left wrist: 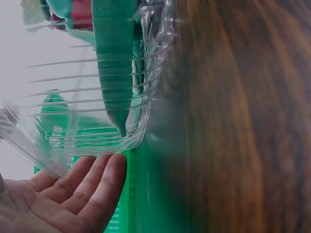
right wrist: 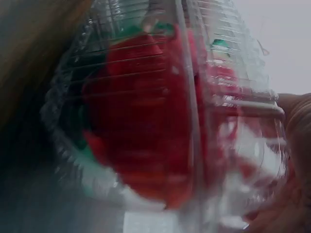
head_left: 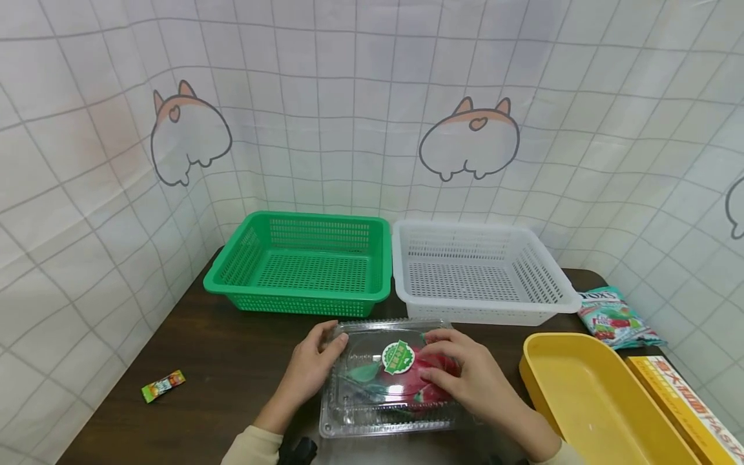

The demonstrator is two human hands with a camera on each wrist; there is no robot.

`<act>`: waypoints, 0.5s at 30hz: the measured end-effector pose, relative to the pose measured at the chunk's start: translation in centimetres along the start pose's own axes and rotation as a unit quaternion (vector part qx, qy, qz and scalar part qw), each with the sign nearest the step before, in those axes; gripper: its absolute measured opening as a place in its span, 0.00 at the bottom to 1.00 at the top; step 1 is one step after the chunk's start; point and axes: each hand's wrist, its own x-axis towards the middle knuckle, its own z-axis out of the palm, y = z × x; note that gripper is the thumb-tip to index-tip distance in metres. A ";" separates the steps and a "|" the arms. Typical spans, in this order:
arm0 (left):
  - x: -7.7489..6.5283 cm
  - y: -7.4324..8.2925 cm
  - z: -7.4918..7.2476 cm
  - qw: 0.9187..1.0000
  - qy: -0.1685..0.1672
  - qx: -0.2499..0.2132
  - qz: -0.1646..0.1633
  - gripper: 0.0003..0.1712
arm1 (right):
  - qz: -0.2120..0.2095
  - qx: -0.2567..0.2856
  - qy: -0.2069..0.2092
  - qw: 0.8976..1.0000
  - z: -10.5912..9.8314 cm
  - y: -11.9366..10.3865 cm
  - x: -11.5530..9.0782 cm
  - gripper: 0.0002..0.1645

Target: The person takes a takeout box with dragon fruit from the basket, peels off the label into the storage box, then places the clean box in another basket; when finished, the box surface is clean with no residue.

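My left hand [head_left: 312, 360] and right hand [head_left: 465, 365]: bare. Left sleeve [head_left: 253, 445]: plain cream. Black rounded gear [head_left: 299, 450] beside it, partly cropped. Right sleeve [head_left: 560, 454]: same cream, mostly out of frame.

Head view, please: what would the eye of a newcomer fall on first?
Probably the clear plastic box with red and green contents, front and centre between the left hand and the right hand. Then the bright green basket behind it, towards the left, and the yellow tub at the right.

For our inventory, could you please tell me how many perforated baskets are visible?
2: a green basket at back left and a white basket on its right, both behind the clear container.
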 end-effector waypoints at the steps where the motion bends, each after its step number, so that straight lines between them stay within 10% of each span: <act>1: 0.0 0.0 0.0 1.000 0.000 -0.001 0.000 0.34 | -0.010 -0.009 -0.009 1.000 0.1 0.0 0.3 0.15; 15: 0.0 0.2 0.0 1.000 -0.009 -0.008 -0.009 0.33 | -0.077 -0.064 -0.019 0.995 1.3 -0.5 2.2 0.07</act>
